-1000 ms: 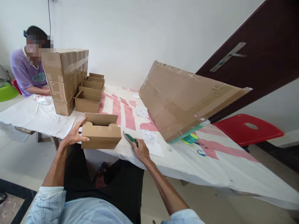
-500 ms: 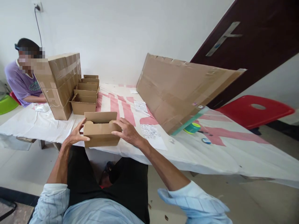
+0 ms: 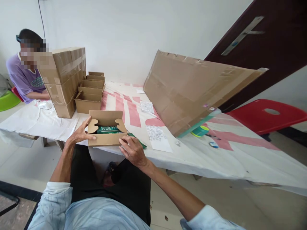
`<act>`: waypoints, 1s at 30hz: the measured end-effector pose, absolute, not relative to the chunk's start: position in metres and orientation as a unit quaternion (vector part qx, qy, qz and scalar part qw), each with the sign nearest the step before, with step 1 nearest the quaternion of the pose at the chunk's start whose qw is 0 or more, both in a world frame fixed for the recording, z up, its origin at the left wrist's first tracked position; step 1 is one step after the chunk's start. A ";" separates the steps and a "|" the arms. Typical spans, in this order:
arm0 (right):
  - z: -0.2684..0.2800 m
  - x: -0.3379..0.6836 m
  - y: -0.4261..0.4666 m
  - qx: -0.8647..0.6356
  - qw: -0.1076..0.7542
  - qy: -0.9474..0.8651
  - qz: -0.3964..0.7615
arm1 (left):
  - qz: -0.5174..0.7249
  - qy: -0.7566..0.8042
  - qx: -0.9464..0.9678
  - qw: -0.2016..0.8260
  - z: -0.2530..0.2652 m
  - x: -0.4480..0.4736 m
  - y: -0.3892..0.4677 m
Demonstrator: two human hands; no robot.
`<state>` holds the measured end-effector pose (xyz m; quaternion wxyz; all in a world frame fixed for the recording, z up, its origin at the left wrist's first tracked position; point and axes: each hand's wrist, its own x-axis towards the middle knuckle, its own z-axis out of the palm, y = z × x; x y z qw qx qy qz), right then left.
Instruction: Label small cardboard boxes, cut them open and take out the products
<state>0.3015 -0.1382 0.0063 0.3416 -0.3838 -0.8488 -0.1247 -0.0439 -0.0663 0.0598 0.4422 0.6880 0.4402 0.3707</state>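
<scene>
Both hands steady the small cardboard box (image 3: 106,131) at the desk (image 3: 196,159) edge, left hand (image 3: 80,134) clasping its left end, right hand (image 3: 132,150) with fingers curled on its front right corner (flaps open, green item (image 3: 107,129) inside), forearms reaching forward.

1. We see a stack of taped cartons (image 3: 66,76) at the tabletop's (image 3: 240,159) far left, with a row of open small boxes (image 3: 90,92) beside it.
2. A large flattened cardboard sheet (image 3: 192,92) leans at right.
3. A green tape roll (image 3: 200,130) lies under its edge.
4. A red stool (image 3: 268,115) stands behind.
5. A person in purple (image 3: 22,80) sits far left.
6. The printed sheet (image 3: 154,134) perhaps holds stickers.
</scene>
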 end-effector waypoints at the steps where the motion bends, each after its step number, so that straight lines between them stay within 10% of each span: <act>1: 0.007 0.301 -0.136 -0.386 0.340 -0.849 -0.123 | 0.369 0.444 0.691 0.435 0.061 -0.044 -0.067; 17: 0.098 0.267 -0.093 -0.487 0.143 -0.855 -0.110 | 0.407 0.521 0.699 0.272 0.058 -0.022 -0.070; 30: 0.160 0.232 -0.060 -0.558 -0.083 -0.824 -0.053 | 0.536 0.459 0.610 0.361 0.034 -0.023 -0.075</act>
